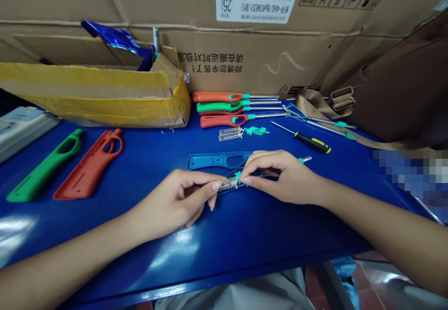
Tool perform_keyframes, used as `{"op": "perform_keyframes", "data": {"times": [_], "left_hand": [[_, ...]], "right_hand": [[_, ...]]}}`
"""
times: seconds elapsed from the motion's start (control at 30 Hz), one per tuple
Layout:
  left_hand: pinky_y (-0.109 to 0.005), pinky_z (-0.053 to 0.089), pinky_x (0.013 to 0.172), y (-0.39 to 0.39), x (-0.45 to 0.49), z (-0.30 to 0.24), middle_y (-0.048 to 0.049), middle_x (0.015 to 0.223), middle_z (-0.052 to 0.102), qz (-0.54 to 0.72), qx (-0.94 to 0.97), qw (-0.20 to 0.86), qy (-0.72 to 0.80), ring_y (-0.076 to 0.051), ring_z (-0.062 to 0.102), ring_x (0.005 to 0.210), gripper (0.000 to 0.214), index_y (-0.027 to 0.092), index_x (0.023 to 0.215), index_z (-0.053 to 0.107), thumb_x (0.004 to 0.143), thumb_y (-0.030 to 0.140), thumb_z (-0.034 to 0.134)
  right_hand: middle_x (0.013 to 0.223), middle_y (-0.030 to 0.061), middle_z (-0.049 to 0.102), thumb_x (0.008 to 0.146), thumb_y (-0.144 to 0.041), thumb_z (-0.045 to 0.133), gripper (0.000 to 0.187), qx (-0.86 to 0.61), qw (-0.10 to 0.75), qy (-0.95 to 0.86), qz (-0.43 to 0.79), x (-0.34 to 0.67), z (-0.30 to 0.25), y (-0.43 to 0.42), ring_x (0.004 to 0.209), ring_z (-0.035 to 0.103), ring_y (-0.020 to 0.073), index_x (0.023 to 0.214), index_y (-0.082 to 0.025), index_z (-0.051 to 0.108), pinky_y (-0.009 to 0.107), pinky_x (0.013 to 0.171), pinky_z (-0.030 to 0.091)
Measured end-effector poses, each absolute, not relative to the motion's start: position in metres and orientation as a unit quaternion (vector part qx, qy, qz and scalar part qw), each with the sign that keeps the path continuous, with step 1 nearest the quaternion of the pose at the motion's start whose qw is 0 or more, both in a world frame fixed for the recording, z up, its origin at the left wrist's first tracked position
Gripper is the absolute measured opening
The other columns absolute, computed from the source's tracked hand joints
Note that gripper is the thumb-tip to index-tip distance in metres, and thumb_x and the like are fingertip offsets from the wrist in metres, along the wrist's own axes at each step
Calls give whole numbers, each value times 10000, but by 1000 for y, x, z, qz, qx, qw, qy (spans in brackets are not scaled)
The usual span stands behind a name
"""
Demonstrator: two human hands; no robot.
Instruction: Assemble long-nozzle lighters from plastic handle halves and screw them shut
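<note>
My left hand [187, 195] is closed, thumb and fingers pinching a clear plastic lighter fuel tank [229, 182]. At the tank's right end sits a small teal trigger piece [238, 175], and the fingertips of my right hand [276, 174] are pinched against it. Just behind my hands lies an open blue lighter shell half [213, 160], inner side up. Part of another blue piece lies under the tank, mostly covered by my fingers. A metal tip with a teal collar [304, 159] sticks out beyond my right hand.
Several assembled lighters [220, 121] are stacked at the back, near spare clear tanks [230, 134] and teal pieces [256, 130]. A screwdriver [313, 143] lies to the right. Green [44, 170] and red shells [87, 167] lie left, before a yellow-taped carton [140, 97].
</note>
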State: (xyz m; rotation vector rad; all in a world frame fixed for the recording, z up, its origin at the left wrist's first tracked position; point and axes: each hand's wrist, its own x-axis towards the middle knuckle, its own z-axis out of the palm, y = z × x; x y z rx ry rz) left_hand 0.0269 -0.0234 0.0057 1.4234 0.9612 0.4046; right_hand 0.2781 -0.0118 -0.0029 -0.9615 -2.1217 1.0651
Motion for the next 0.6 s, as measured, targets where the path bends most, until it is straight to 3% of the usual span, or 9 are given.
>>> {"op": "perform_keyframes", "data": {"times": [0.23, 0.47, 0.6], "left_hand": [[-136, 295, 339, -23, 27, 7, 30, 670, 566, 177, 626, 637, 414, -31, 415, 375, 374, 130, 1160, 739, 967, 407, 577], [-153, 257, 348, -24, 25, 3, 14, 637, 539, 168, 641, 621, 418, -31, 357, 381, 400, 97, 912, 725, 963, 461, 568], [-157, 272, 357, -24, 26, 3, 15, 647, 552, 180, 667, 599, 406, -40, 374, 404, 368, 106, 993, 740, 979, 423, 554]], "right_hand": [[836, 43, 679, 933, -255, 664, 145, -356, 288, -766, 451, 277, -6, -12, 740, 595, 126, 872, -148, 741, 254, 587, 413], [820, 35, 688, 922, -233, 675, 127, -357, 289, -752, 473, 276, -4, -13, 716, 574, 107, 850, -147, 734, 235, 566, 386], [807, 33, 688, 912, -240, 684, 131, -364, 283, -740, 489, 275, -4, -13, 710, 568, 109, 839, -146, 738, 238, 583, 392]]}}
